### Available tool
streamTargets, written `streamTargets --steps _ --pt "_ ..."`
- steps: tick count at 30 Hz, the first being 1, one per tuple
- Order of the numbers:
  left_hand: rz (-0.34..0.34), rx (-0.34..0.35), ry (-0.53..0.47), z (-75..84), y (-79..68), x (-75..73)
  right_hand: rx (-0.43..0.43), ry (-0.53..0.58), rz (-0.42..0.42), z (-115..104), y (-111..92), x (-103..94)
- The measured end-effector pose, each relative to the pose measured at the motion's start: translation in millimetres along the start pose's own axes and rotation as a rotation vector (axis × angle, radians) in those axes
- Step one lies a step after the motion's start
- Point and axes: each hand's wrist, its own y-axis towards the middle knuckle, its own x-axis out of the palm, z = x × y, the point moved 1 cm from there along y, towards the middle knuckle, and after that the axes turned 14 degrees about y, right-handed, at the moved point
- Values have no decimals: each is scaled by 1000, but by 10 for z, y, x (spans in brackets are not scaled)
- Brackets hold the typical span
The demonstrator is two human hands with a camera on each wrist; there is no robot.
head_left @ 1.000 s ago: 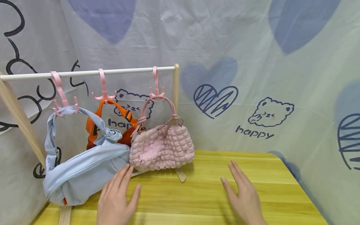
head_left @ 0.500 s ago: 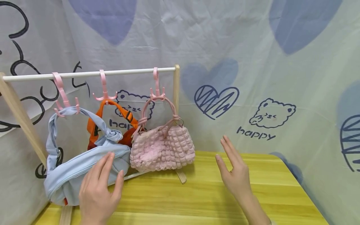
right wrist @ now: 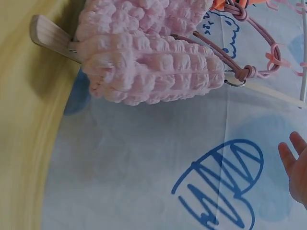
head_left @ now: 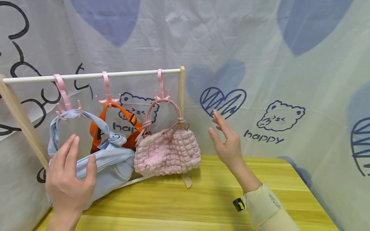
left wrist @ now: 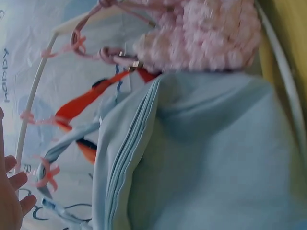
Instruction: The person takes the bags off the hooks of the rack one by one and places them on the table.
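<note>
My left hand (head_left: 67, 176) is held in front of the light blue shoulder bag (head_left: 112, 166), fingers extended and holding nothing; the head view does not settle whether it touches the fabric. That bag hangs by its knotted strap from a pink hook (head_left: 62, 93) at the rack's left. To the right of the pink puffy handbag (head_left: 167, 152), my right hand (head_left: 228, 144) is raised in the air, its fingers loosely spread and apart from the bag. Behind the blue bag, an orange bag (head_left: 99, 128) hangs from the middle pink hook (head_left: 107, 89), mostly hidden.
The rack has a white rail (head_left: 130, 73) and wooden posts (head_left: 181, 93). It stands on a yellow wood-grain table (head_left: 162, 205). A printed cloth backdrop (head_left: 289, 73) with hearts and bears closes off the back and sides. The pink handbag hangs from a third hook (head_left: 160, 86).
My left hand has moved left and up, now in front of the blue bag. My right hand has risen and shifted left toward the pink handbag, and its sleeve now shows. The bags stay put.
</note>
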Motion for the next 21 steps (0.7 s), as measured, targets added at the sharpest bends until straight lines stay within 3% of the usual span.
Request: streamTargets --steps 4,9,16,21 --pt "68 -58 -19 -62 156 -23 -30 5 -23 94 186 108" --pt "113 -90 -31 -286 269 21 -22 -15 -75 188 353 230" --pt "61 -84 38 -487 444 31 32 -4 -115 351 552 444" --pt "39 -93 83 -613 544 47 145 -2 -136 489 669 604"
